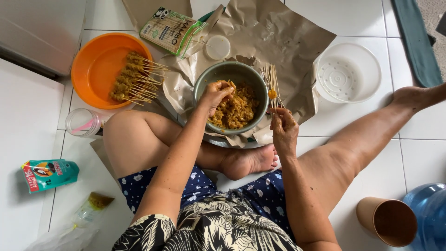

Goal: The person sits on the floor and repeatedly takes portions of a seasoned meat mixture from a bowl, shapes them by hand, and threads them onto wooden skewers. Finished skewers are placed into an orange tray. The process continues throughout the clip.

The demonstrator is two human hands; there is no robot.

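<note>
I sit on a white tiled floor with a grey metal bowl (204,83) of yellow marinated meat (237,111) in front of me. My left hand (214,95) reaches into the bowl, fingers pinched on a piece of meat. Just right of the bowl, my right hand (283,130) holds a thin wooden skewer (272,104) upright with one yellow piece (272,94) threaded on it. A bundle of bare skewers (269,74) rests on the bowl's right rim. An orange bowl (93,65) at the left holds several finished skewers (132,79).
Brown paper (278,37) lies under the bowl. A white plastic basin (348,72) sits at the right, a skewer packet (169,30) at the top. A clear cup (82,122), a green pouch (49,174), a brown cup (388,221) and a blue water jug (429,214) stand around me.
</note>
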